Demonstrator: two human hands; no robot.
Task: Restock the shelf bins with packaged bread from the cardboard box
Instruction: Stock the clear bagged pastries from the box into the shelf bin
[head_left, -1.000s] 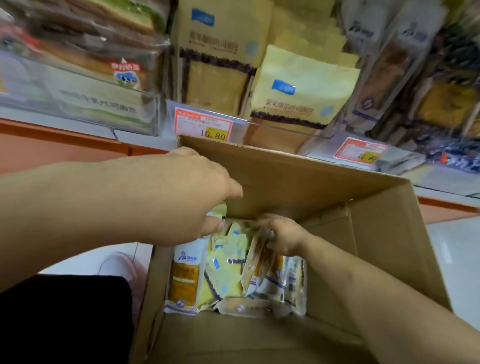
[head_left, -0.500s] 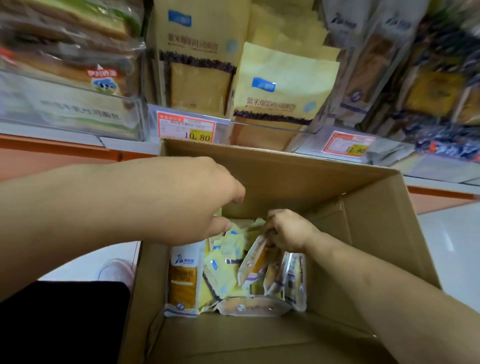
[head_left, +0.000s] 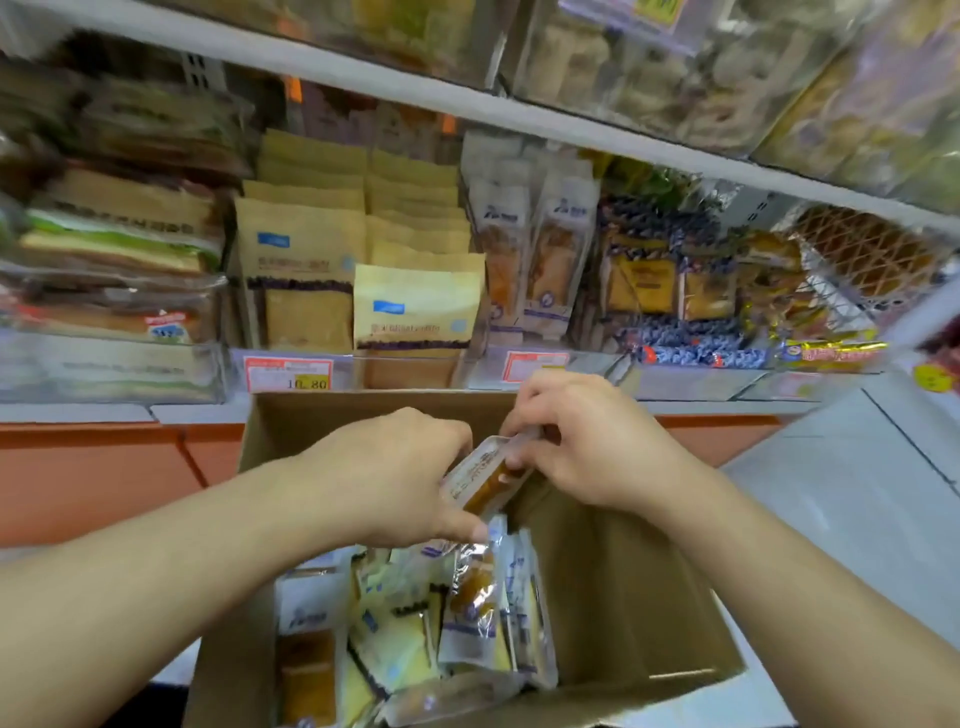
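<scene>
Filling the upper part of the view, the shelf bins (head_left: 363, 364) are standing packed with wrapped bread, a price tag (head_left: 289, 373) marked 10.80 sitting on the front edge. Below them the cardboard box (head_left: 613, 597) is lying open, with more bread packets (head_left: 415, 639) heaped in its left half. Above the box, the left hand (head_left: 384, 478) and right hand (head_left: 592, 441) are both gripping one clear bread pack (head_left: 485, 478), fingers curled and pinching its opposite ends, holding it tilted.
</scene>
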